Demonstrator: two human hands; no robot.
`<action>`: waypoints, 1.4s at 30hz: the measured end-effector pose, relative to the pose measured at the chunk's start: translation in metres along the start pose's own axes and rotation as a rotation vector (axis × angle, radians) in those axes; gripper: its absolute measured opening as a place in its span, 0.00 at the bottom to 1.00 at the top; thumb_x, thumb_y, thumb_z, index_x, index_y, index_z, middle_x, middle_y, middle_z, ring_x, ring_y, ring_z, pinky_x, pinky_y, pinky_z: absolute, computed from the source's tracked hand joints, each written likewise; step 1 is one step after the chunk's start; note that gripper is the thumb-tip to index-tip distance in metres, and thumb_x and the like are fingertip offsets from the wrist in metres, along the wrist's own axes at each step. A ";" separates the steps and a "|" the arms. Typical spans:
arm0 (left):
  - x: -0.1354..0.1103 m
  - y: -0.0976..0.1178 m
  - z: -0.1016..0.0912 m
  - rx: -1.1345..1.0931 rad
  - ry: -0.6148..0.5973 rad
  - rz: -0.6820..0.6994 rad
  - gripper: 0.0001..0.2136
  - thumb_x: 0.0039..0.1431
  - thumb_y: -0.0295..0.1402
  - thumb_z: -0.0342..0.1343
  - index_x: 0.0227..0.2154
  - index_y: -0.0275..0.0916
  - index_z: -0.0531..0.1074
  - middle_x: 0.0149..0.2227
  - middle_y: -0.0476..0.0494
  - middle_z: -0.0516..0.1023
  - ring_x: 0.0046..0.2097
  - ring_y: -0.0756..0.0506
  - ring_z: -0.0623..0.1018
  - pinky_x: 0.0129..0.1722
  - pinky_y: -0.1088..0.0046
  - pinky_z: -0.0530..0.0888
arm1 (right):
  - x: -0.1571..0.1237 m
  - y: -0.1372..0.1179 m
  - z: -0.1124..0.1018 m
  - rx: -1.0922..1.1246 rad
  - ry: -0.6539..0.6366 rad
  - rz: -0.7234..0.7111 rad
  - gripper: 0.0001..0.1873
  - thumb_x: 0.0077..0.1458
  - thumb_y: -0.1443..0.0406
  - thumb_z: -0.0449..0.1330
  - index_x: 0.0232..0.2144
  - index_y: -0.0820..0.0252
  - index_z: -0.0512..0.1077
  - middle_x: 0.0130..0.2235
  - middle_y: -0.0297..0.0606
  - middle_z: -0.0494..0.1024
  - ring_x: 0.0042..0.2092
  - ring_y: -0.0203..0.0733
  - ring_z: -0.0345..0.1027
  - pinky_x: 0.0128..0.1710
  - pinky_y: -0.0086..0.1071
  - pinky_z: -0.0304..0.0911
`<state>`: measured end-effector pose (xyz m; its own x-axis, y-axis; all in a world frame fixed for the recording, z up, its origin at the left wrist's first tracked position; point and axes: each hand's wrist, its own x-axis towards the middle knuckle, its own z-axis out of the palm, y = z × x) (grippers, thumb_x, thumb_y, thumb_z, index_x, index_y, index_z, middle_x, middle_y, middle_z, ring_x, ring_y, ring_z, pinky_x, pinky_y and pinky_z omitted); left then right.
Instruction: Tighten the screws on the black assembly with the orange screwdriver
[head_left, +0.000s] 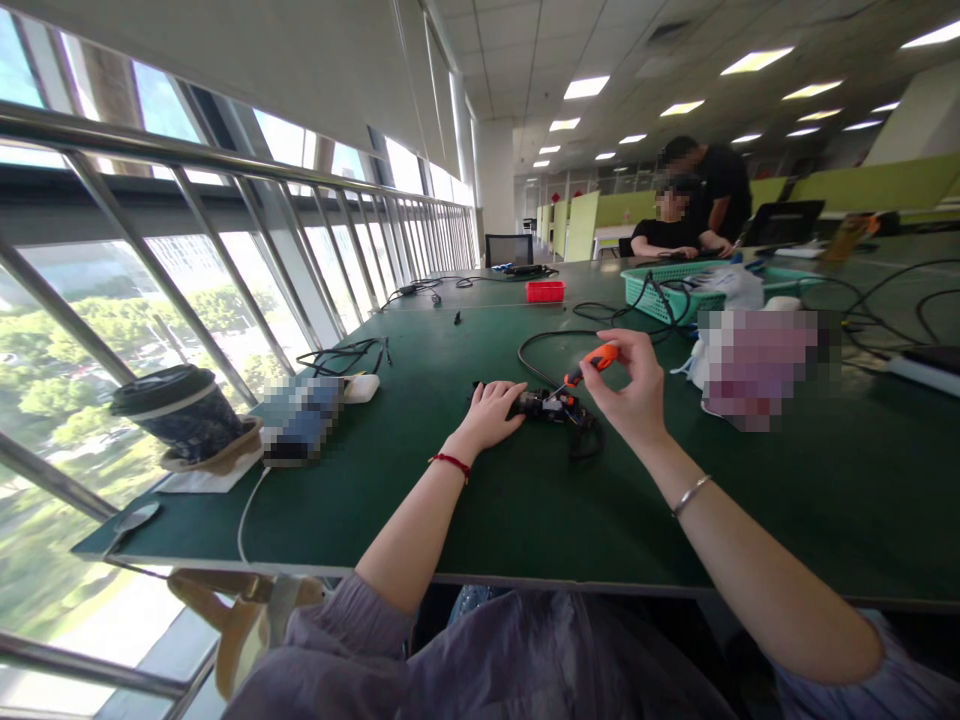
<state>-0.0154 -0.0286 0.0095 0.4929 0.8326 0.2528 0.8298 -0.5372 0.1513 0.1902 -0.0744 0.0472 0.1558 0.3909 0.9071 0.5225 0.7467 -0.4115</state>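
A screwdriver with an orange and black handle is pinched in the fingers of my right hand. It slants down to the left, and its tip meets a small black device with wires and orange parts. Over the left end of that device lies my left hand, fingers stretched and pressing on it. How far the fingers wrap around it is hidden. A dark cable curls at the device's right side on the green table.
Rightward are a blurred pinkish thing and a green basket; a red basket sits farther back. At left stand a lidded cup, a white plug and cables. Two people are across the table.
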 end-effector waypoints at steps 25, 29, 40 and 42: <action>0.000 0.000 0.000 0.000 0.001 0.005 0.25 0.61 0.34 0.51 0.61 0.43 0.58 0.60 0.41 0.65 0.63 0.40 0.61 0.66 0.51 0.50 | 0.000 0.003 -0.003 -0.044 -0.013 0.023 0.11 0.50 0.61 0.62 0.37 0.56 0.69 0.28 0.32 0.70 0.28 0.37 0.65 0.30 0.32 0.65; 0.001 -0.001 0.001 -0.001 0.007 0.012 0.25 0.61 0.34 0.51 0.61 0.42 0.58 0.60 0.40 0.64 0.63 0.40 0.61 0.66 0.51 0.50 | 0.000 0.003 -0.001 0.002 -0.006 -0.006 0.14 0.51 0.62 0.61 0.41 0.56 0.68 0.34 0.35 0.71 0.35 0.39 0.68 0.37 0.35 0.68; 0.000 -0.001 0.001 0.005 0.009 0.009 0.25 0.61 0.34 0.51 0.61 0.42 0.58 0.60 0.40 0.65 0.63 0.40 0.61 0.66 0.51 0.50 | 0.000 0.000 -0.002 -0.030 -0.014 0.013 0.12 0.51 0.58 0.62 0.37 0.56 0.69 0.28 0.32 0.71 0.29 0.37 0.66 0.32 0.33 0.66; 0.000 -0.001 0.001 0.003 0.010 0.010 0.25 0.61 0.35 0.51 0.61 0.43 0.58 0.60 0.40 0.64 0.63 0.40 0.61 0.66 0.51 0.50 | 0.000 -0.001 -0.001 0.009 -0.003 0.004 0.14 0.51 0.59 0.62 0.40 0.56 0.68 0.31 0.33 0.72 0.32 0.38 0.68 0.34 0.33 0.68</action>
<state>-0.0161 -0.0273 0.0082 0.4985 0.8258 0.2637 0.8258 -0.5449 0.1455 0.1907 -0.0753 0.0474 0.1553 0.3951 0.9054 0.5145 0.7501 -0.4156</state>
